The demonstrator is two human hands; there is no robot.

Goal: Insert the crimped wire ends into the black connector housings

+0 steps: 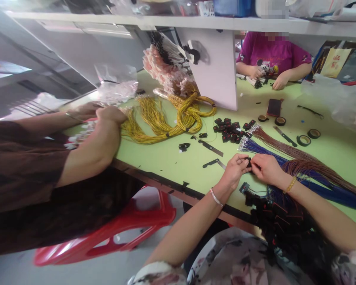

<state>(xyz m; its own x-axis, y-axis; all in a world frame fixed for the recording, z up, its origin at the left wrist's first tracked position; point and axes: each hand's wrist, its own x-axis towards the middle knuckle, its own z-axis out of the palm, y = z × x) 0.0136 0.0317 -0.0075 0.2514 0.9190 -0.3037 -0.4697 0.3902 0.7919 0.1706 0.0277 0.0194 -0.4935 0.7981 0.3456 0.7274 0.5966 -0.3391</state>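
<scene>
Near the table's front edge, my left hand (236,169) and my right hand (264,168) meet at a small black connector piece (249,163), pinched between the fingers of both. Just behind them lie blue wires (258,148) and brown wires (280,144) with pale crimped ends. A pile of black connector pieces (230,130) is beyond my left hand. Below my right hand, a dark heap of wired black parts (284,217) hangs over the table edge. Two knives (215,149) lie left of my hands.
On the green table (154,158) are yellow wire bundles (166,122), tape rolls (303,140), another knife (285,136) and a dark phone (274,107). A person's arms (91,150) reach in from the left. Another person (273,55) sits opposite. A red stool (136,215) stands below.
</scene>
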